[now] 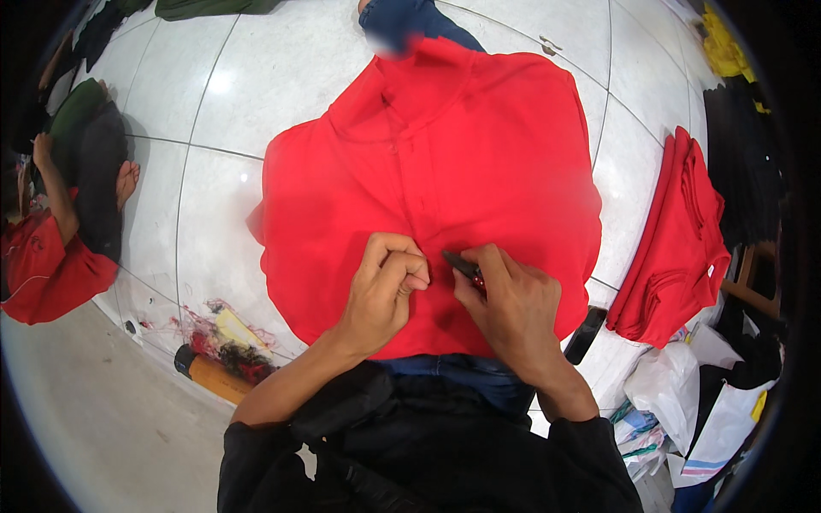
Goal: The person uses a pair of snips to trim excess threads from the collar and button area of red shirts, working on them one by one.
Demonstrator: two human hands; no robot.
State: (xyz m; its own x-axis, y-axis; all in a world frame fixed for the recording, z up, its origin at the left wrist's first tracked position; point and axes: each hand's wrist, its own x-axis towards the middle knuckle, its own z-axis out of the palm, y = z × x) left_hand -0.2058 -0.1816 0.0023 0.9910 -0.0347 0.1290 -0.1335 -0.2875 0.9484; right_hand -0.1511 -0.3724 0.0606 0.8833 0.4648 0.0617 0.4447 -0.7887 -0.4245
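A red collared shirt (505, 137) lies spread over my lap, its collar at the far end and its front placket running down the middle. My left hand (385, 286) is closed in a pinch at the placket, with the bit of cloth between the fingertips mostly hidden. Just right of it, my right hand (517, 303) is wrapped round a small pair of thread snips (462, 264). Their dark tip points left toward the placket, and a red part shows between my fingers; the rest is covered by the hand.
Folded red garments (671, 248) lie to the right, beside a black phone (586, 335) and plastic bags (667, 376). Thread scraps (244, 355) and an orange cylinder (214, 376) are at the left on white floor tiles. Another person (68, 231) sits at the far left.
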